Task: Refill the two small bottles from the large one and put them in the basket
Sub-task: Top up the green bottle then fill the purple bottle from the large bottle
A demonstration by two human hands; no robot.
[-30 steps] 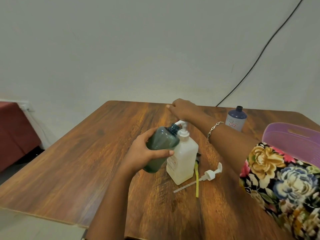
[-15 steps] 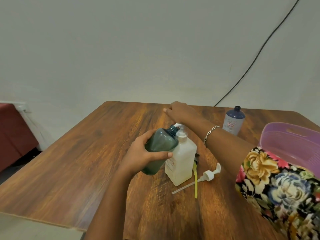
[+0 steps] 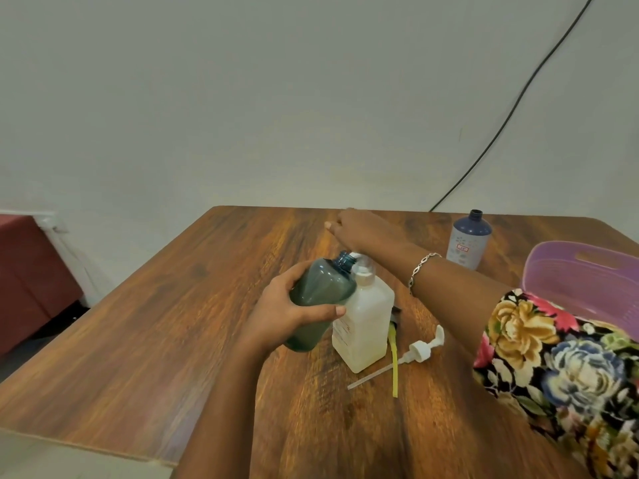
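My left hand (image 3: 294, 312) grips a dark green bottle (image 3: 321, 299), tilted with its open neck against the top of a white square bottle (image 3: 366, 326) standing mid-table. The white bottle's top is blurred. A loose white pump (image 3: 420, 350) with its tube lies on the table just right of it. My right hand (image 3: 359, 229) reaches across to the far side of the table, back upward, its fingers hidden. A blue bottle (image 3: 468, 242) without a cap stands at the far right. The purple basket (image 3: 587, 271) sits at the right edge.
A yellow strip (image 3: 394, 368) and a small dark object lie behind the white bottle. A black cable (image 3: 501, 126) runs down the wall to the table's back edge. A red seat (image 3: 31, 271) stands on the floor at the left.
Little has changed: my left hand keeps the green bottle tilted at the white bottle, and my right hand stays at the far side of the table.
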